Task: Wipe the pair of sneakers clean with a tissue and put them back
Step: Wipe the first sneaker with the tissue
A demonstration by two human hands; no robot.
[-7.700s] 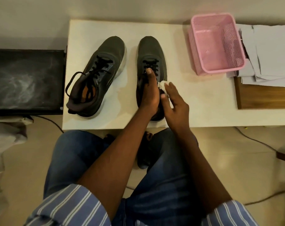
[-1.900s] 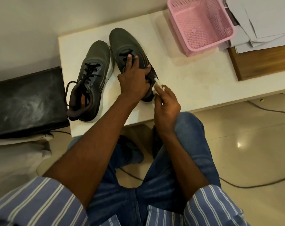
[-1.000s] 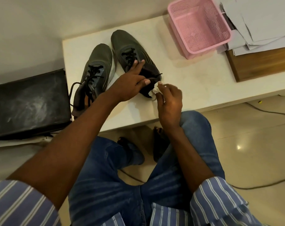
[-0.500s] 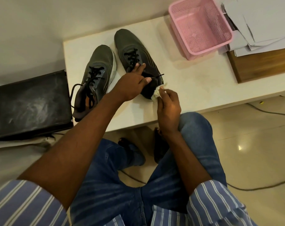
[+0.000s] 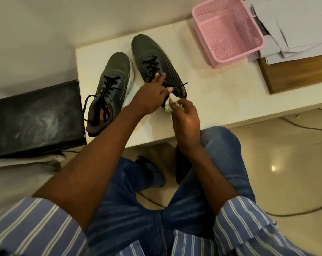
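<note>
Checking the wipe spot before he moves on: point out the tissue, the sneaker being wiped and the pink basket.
tissue (image 5: pixel 170 105), head view, crumpled white wad at the fingertips.
sneaker being wiped (image 5: pixel 147 48), head view, grey toe.
pink basket (image 5: pixel 228 36), head view, mesh floor inside.

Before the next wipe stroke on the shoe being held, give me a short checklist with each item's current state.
1. Tissue in right hand: ok, pinched by its fingers.
2. Tissue on the right sneaker: ok, at its heel end.
3. Left hand steadying that sneaker: ok, fingers on its laces and collar.
4. Left sneaker on the white table: ok, untouched.
5. Heel clean: cannot tell, hidden.
</note>
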